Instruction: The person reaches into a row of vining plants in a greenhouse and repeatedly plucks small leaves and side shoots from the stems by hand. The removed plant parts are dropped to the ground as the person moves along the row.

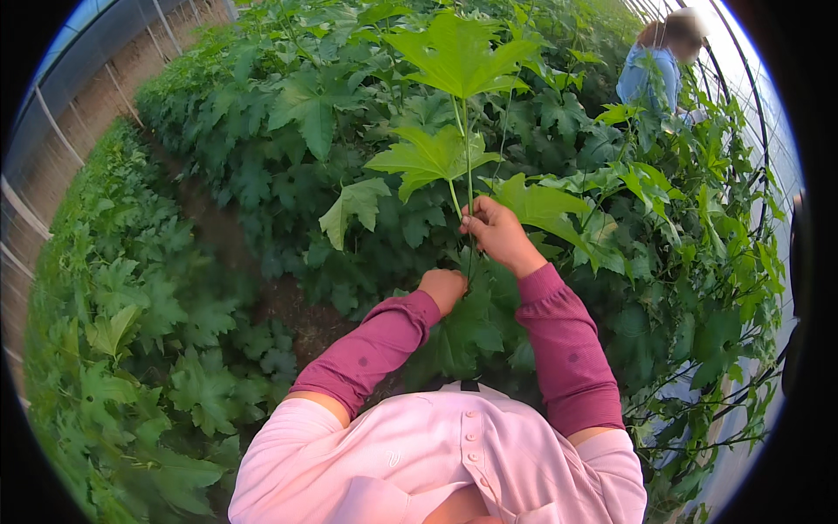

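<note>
My right hand point(497, 232) pinches the slender green stem point(469, 157) of a tall plant between thumb and fingers. Broad lobed leaves point(461, 56) spread from the stem above this hand, and a second lobed leaf point(435, 157) sits lower on it. Down and to the left, my left hand point(445, 289) is curled beside a thin dark line that runs down from the right hand. Its fingertips are hidden, so I cannot tell whether it holds that line or the stem. A large leaf point(468, 334) hangs just under the left hand.
Dense rows of leafy plants point(157, 367) lie on both sides of a narrow soil path point(288, 308). A thin string point(507, 124) hangs among the leaves. Another person in a blue top point(648, 75) is among plants at the upper right, near the curved greenhouse frame point(759, 105).
</note>
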{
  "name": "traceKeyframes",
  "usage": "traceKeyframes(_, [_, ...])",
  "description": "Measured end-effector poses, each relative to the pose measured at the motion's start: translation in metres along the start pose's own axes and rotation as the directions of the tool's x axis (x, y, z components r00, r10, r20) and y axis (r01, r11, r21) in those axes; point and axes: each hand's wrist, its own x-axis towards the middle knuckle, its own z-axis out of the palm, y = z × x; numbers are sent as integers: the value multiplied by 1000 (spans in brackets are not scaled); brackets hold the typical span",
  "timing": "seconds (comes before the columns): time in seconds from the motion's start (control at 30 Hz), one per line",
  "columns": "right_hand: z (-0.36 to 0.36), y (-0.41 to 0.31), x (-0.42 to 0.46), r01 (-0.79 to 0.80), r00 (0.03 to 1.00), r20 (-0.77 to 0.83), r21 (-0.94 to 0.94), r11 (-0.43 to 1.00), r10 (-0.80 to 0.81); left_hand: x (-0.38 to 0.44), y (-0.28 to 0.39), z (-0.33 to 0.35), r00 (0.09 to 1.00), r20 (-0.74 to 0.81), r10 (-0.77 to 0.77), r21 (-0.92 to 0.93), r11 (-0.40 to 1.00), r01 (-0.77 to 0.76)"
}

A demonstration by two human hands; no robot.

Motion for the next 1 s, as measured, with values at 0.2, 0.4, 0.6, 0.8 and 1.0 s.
traceKeyframes(0.2, [1, 22, -46, -173, 966, 203, 36, 984, 162, -53, -32, -105, 961, -244, -131, -500, 866, -9])
traceKeyframes(0.4, [20, 51, -68, -163, 926, 348, 17, 986, 147, -53, -42, -159, 901, -200, -385, -977, 8, -214])
traceKeyframes(0.6, [15, 47, -68, -111, 860, 481, -142, 984, 166, -56, -38, -141, 932, -242, -268, -958, -87, -273])
traceKeyframes(0.8, [-38, -29, 17, 60, 997, 14, 400, 915, -71, -72, -31, -122, 973, -229, -19, -972, -50, -230])
traceKeyframes(1.0, [-39, -172, 30, 266, 867, 134, 692, 672, -481, -71, -51, -73, 963, -266, -41, -962, 70, -262])
